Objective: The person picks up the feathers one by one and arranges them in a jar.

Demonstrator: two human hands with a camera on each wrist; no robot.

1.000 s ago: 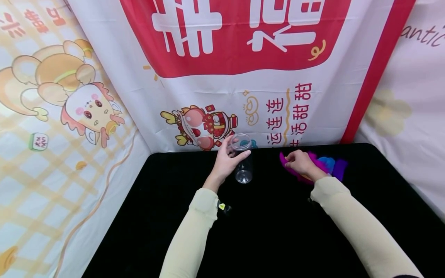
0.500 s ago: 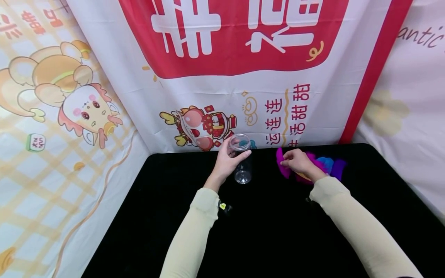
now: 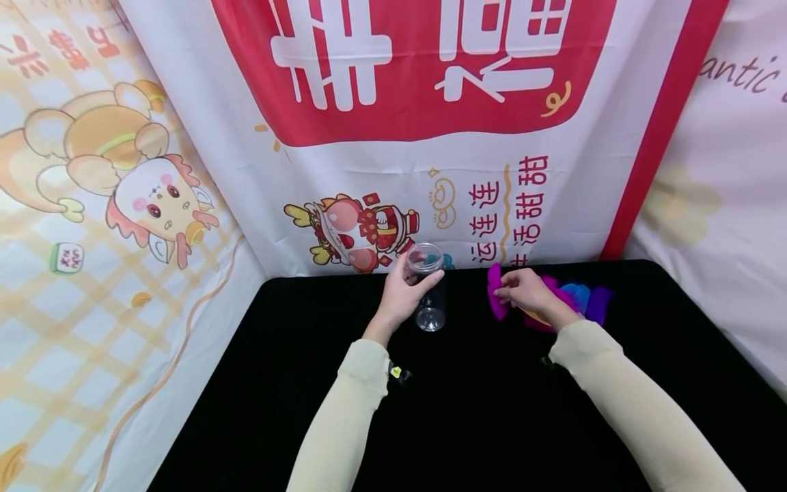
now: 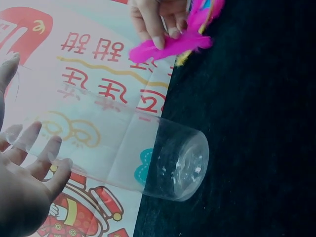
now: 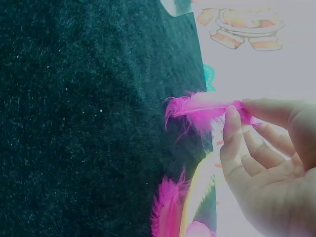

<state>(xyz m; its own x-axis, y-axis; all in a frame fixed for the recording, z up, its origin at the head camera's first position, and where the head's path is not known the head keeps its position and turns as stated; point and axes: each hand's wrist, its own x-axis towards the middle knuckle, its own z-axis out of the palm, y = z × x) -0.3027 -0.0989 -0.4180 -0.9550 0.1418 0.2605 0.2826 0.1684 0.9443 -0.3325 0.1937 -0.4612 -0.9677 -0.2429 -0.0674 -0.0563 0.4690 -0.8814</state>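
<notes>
My left hand [image 3: 399,295] grips a clear plastic jar [image 3: 432,301] near its open top, at the table's far side. Nothing shows inside the jar. In the left wrist view, its round base [image 4: 190,165] is over the black cloth. My right hand [image 3: 529,290] pinches a magenta feather [image 3: 495,292] between thumb and index finger. The right wrist view shows the feather's fluffy end [image 5: 192,109] pointing away from the fingertips. Beneath and beside this hand lie more feathers: magenta [image 5: 169,210], yellow [image 5: 196,185], blue [image 3: 576,295] and purple [image 3: 599,305].
A black cloth [image 3: 467,410] covers the table. Behind its far edge hangs a white and red printed sheet [image 3: 344,164]. Printed fabric walls stand at the left [image 3: 74,314] and right [image 3: 725,225].
The magenta feather in my right hand has come away from the pile and turned more upright, to the left of the fingers. My left hand keeps its grip on the jar.
</notes>
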